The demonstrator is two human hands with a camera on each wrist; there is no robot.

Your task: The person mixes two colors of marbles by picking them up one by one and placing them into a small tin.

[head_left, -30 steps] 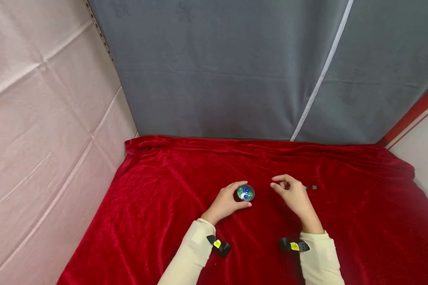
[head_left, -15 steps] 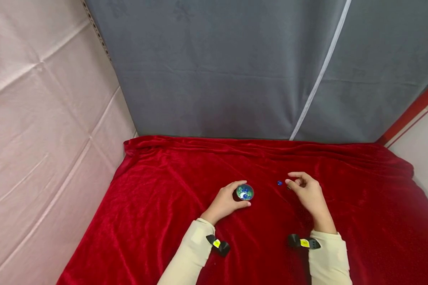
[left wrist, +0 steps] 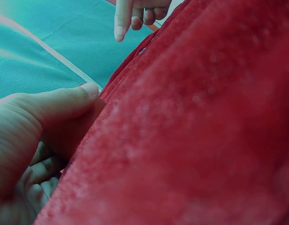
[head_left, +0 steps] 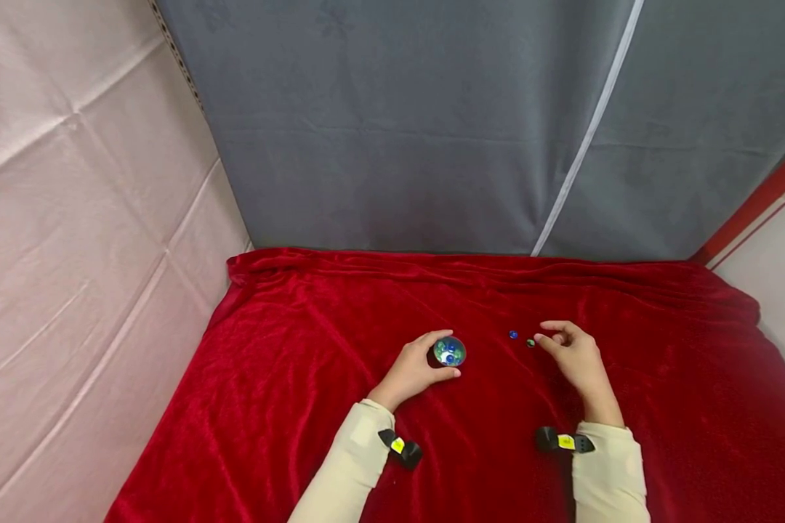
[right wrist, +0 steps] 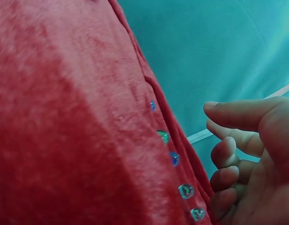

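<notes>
My left hand (head_left: 419, 370) curves its thumb and fingers round a small round cup (head_left: 459, 361) that holds blue and green marbles (head_left: 451, 349). To the cup's right, my right hand (head_left: 576, 359) hovers with thumb and forefinger apart and the other fingers loosely bent. Nothing shows between its fingertips. Just left of them lie a green marble (head_left: 530, 343) and, a little farther left, a blue marble (head_left: 513, 335). The right wrist view has several loose marbles in a row, among them a clear patterned marble (right wrist: 186, 191). In the left wrist view the cup is hidden.
A wrinkled red velvet cloth (head_left: 288, 392) covers the table. Behind it hangs a grey curtain (head_left: 392, 145) with a white strip (head_left: 589, 138). A pale draped wall (head_left: 91, 218) closes off the left side.
My right hand has moved right, uncovering the blue marble and then the green one, while two marbles formerly to its right are now hidden. My left hand stays on the cup.
</notes>
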